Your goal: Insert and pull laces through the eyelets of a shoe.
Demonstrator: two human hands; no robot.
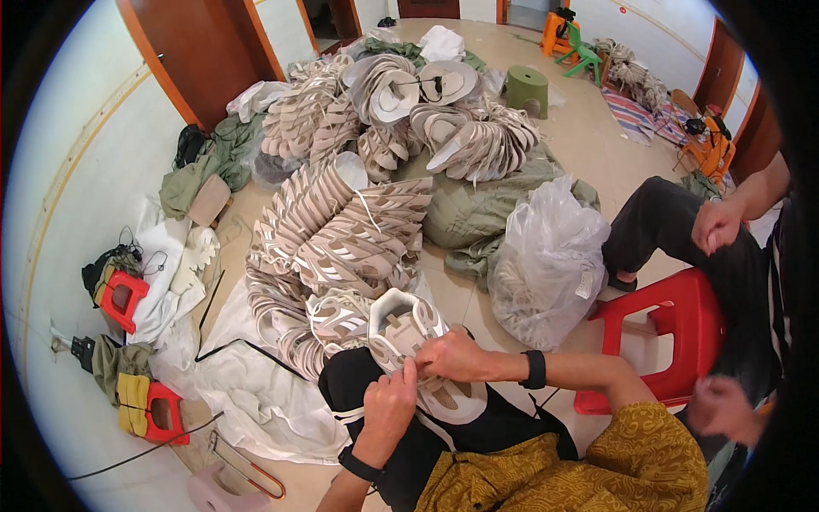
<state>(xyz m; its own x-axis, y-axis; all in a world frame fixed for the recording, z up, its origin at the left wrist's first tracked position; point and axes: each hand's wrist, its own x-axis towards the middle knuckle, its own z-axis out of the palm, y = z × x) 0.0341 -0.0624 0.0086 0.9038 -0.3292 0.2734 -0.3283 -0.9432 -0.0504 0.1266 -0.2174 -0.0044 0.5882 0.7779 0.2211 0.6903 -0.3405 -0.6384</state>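
On my lap, over black cloth, rests a beige and white shoe upper (456,403), with its padded collar opening away from me. My left hand (388,410) is closed in a pinch at the upper's lacing area; the small thing between its fingertips cannot be made out. My right hand (454,355) lies across the upper, fingers curled and gripping it, their tips meeting the left fingertips. White lace-like strands show on both sides of my left hand. Just beyond sits another laced upper (337,320), against a big stack of matching uppers (341,230).
More bundled uppers (482,141) lie on green sacks at the back. A clear plastic bag (550,256) stands right of the stack. At right, a co-worker's hands (721,224) hover near a red stool (657,294). White sheeting (264,401) covers floor at left.
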